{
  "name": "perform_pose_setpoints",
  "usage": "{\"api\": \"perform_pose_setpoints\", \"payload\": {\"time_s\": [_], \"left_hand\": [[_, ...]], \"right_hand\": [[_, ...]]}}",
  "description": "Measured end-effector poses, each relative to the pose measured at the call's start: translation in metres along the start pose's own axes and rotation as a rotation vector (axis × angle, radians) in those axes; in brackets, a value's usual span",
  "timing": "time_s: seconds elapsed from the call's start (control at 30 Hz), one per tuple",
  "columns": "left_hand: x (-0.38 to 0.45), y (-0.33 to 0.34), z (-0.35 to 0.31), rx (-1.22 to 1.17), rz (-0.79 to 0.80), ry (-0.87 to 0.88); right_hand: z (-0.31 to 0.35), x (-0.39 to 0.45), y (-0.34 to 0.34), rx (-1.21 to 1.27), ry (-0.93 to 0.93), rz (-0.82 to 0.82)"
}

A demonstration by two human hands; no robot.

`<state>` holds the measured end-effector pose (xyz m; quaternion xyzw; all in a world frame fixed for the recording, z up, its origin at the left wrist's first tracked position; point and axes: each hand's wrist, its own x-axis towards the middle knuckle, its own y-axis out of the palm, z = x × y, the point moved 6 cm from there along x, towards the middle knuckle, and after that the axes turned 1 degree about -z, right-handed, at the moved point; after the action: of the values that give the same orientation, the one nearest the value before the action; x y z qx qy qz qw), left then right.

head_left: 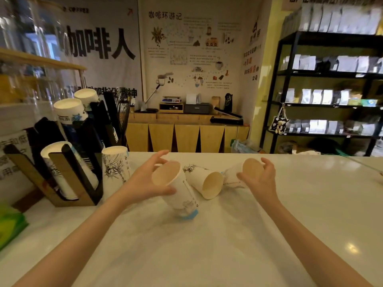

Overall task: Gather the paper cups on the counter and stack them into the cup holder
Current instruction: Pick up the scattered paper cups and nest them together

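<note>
My left hand point(145, 179) grips a white printed paper cup point(178, 193) at its rim, tilted with the mouth toward me and its base near the counter. My right hand point(261, 179) holds a second paper cup point(234, 177) by its rim, mouth toward me, lifted slightly. Between them a third cup point(205, 181) lies on its side on the white counter point(207, 245). Another cup point(116, 164) stands upside down beside the black cup holder point(87, 183), whose slots hold stacks of cups point(62, 168).
A green packet point(10, 222) lies at the counter's left edge. Clear plastic cups and a wooden shelf point(41, 61) rise behind the holder. Beyond the counter stand a wooden cabinet point(186, 135) and black shelving with bags point(331, 100).
</note>
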<state>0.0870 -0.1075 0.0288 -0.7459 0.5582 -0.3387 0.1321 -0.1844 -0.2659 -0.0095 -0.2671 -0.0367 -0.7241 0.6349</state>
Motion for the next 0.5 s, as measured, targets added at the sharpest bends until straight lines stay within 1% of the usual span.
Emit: {"api": "perform_pose_setpoints", "payload": {"time_s": [0.1, 0.23, 0.3, 0.37, 0.43, 0.5], "left_hand": [[0.005, -0.008, -0.015, -0.052, -0.044, 0.008], [0.007, -0.001, -0.022, -0.040, -0.050, -0.005], [0.006, 0.007, -0.018, -0.051, -0.053, -0.008], [0.003, 0.014, -0.013, -0.104, -0.086, -0.006], [0.000, 0.018, -0.010, -0.184, -0.132, -0.020], [-0.002, 0.025, -0.008, -0.240, -0.147, -0.036]], "right_hand": [[0.018, 0.012, -0.013, 0.089, 0.014, -0.086], [0.058, 0.024, -0.027, 0.244, -0.069, -0.080], [0.089, 0.025, -0.028, 0.366, -0.147, -0.026], [0.121, 0.024, -0.026, 0.458, -0.228, 0.063], [0.149, 0.023, -0.019, 0.497, -0.245, 0.155], [0.173, 0.019, -0.008, 0.464, -0.259, 0.257]]}}
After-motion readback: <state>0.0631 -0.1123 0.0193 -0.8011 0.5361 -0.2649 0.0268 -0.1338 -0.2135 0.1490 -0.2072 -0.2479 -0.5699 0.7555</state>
